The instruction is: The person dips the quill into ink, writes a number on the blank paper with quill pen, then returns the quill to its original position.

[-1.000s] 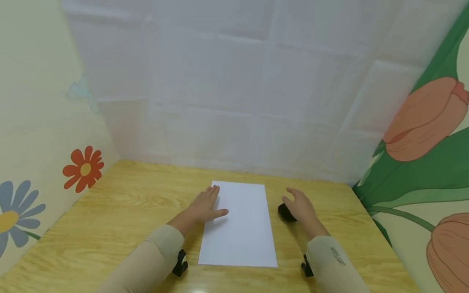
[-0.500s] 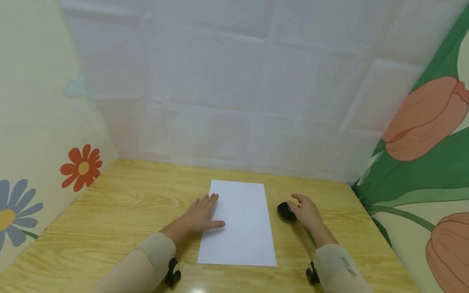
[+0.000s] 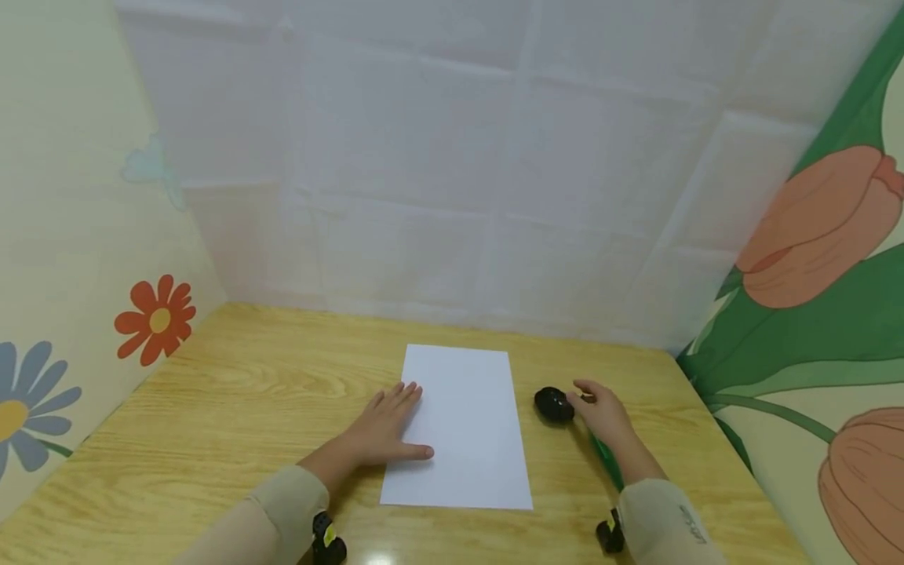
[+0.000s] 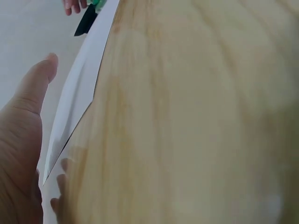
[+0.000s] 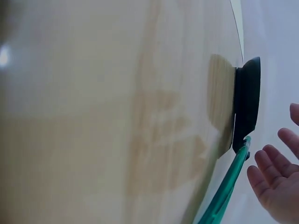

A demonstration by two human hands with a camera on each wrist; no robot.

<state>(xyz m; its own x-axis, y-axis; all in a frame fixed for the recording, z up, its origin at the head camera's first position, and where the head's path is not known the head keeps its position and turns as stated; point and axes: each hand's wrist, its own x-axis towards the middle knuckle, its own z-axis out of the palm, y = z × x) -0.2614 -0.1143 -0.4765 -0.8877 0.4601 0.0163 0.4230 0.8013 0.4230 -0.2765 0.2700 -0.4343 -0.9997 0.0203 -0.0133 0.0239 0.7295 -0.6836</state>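
A sheet of white paper (image 3: 473, 439) lies flat on the wooden table in the head view. Over its left edge my left hand (image 3: 381, 431) is spread, thumb and fingers straight; whether the palm presses down cannot be told. To the right of the sheet lies a tool with a black oval head (image 3: 554, 406) and a long green handle (image 5: 226, 186). Its exact kind is unclear. My right hand (image 3: 603, 416) hovers beside the head and over the handle. In the right wrist view its fingers (image 5: 268, 168) are loosely bent, with a gap between them and the tool.
The wood-grain table (image 3: 282, 369) reaches back to a creased white sheet (image 3: 459, 157) hanging behind it. Walls painted with flowers stand at left and right. A black wrist device (image 3: 328, 537) sits under the left sleeve, another (image 3: 610, 534) under the right.
My right hand has drawn back toward the right and nearer me, uncovering more of the black head and green handle. My left hand has slid slightly nearer me along the paper's edge.
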